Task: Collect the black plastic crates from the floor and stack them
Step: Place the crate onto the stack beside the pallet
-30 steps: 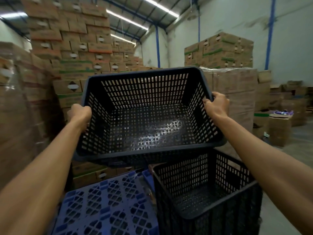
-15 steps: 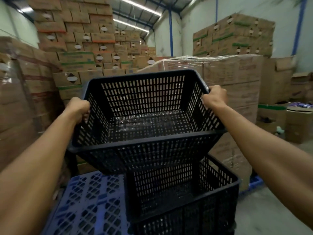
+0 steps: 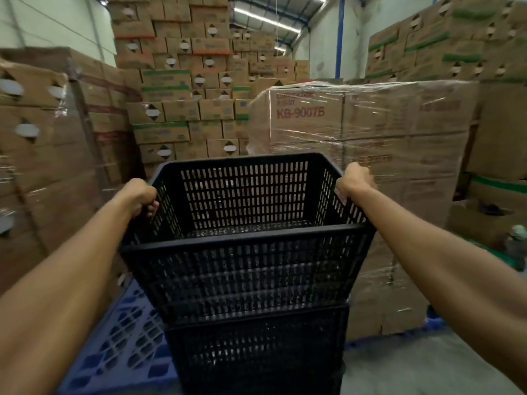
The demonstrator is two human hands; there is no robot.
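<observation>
Stacked cardboard boxes (image 3: 182, 115) wall the warehouse; left hand (image 3: 139, 196) and right hand (image 3: 355, 181) each clamp a side rim of the top crate (image 3: 245, 269), nested in the lower crate (image 3: 256, 354) beside the blue pallet (image 3: 122, 352)

We note matt black slotted plastic crates (image 3: 245, 269), a blue plastic pallet (image 3: 125, 346), and brown cardboard cartons (image 3: 370, 132) under glossy stretch film.

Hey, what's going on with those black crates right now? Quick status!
Both hands, left hand and right hand, gripping the upper crate by its side rims. It sits over the lower crate, apparently nesting in. Nothing in the way.
</observation>
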